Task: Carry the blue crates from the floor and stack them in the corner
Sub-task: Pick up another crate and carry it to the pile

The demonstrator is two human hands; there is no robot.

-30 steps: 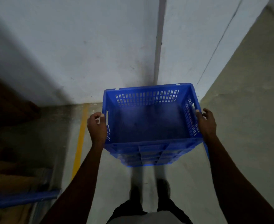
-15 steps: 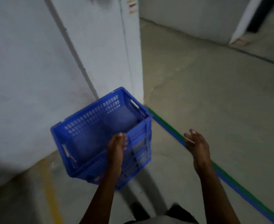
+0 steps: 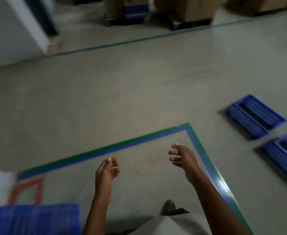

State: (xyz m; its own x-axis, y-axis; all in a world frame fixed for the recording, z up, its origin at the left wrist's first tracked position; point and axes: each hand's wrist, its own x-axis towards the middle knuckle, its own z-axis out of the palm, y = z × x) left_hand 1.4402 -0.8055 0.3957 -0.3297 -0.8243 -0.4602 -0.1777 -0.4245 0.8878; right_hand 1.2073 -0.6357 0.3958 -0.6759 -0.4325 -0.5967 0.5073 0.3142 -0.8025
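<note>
Both hands are empty and held out in front of the body above the floor (image 3: 122,92). The left hand (image 3: 106,173) has its fingers loosely curled, apart from the thumb, gripping nothing. The right hand (image 3: 183,157) is spread, fingers apart, palm turned inward, also holding nothing.

Two blue crates lie on the floor at the right, well apart from the hands: the far crate (image 3: 255,115) and the near crate (image 3: 285,154), side by side with a strip of bare floor between them; the near one is cut off by the frame edge. Both are blurred, so which way up they lie cannot be told.

A green and blue tape line (image 3: 105,150) forms a corner on the floor, running between the hands and the crates. Nothing solid stands between the hands and the crates. At the lower left a blue surface (image 3: 32,219) fills the corner of the view, too blurred to identify, with a red tape square (image 3: 26,191) beside it. Cardboard boxes (image 3: 183,9) on pallets stand far across the floor, and a white wall (image 3: 7,34) rises at the upper left. A shoe (image 3: 168,207) shows below the right arm
</note>
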